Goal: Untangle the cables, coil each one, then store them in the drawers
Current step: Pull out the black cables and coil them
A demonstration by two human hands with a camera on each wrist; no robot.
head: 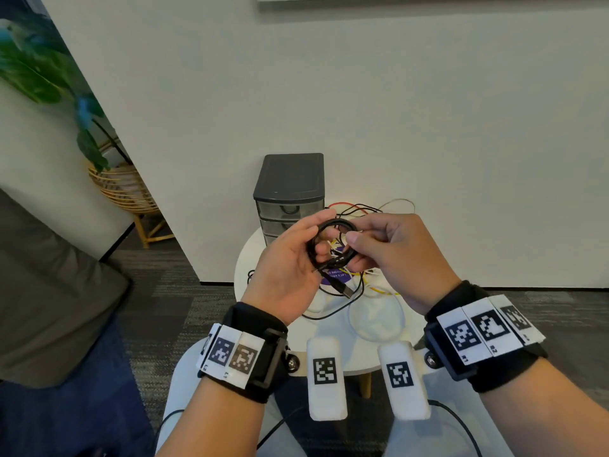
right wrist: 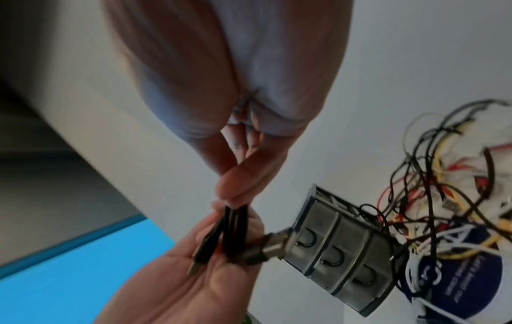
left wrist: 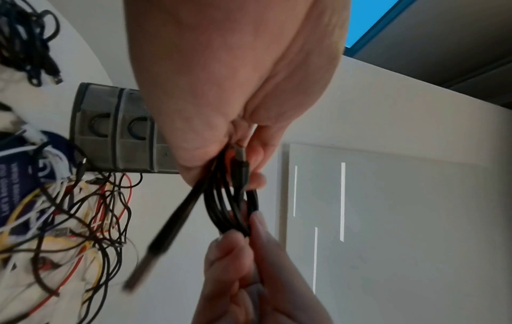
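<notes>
White wall and grey carpet frame the small round table (head: 250,258) in front of you. Nearest, your wrists carry black straps with printed marker tags, and both hands are raised above the table. Your left hand (head: 286,268) lies palm up with the black cable coil (head: 333,245) resting across its fingers (head: 321,250), which curl round the loops; from the left wrist view the thumb side presses the strands together. Your right hand (head: 395,255) meets it from the other side, thumb and fingertips (right wrist: 235,193) pinching the same coil on its far edge. One USB plug end (head: 346,291) of the cable hangs loose below the coil, just above the table. Under and beyond your hands, a tangle of cables (head: 359,212) in black, red, yellow and white is spread over the table, partly lying on a purple round card (head: 333,278) with white print. Behind the tangle, at the table's back left edge against the wall, stands the grey drawer unit (head: 290,196), its three drawers closed. Far left, a green plant sits in a wicker stand (head: 128,192).
</notes>
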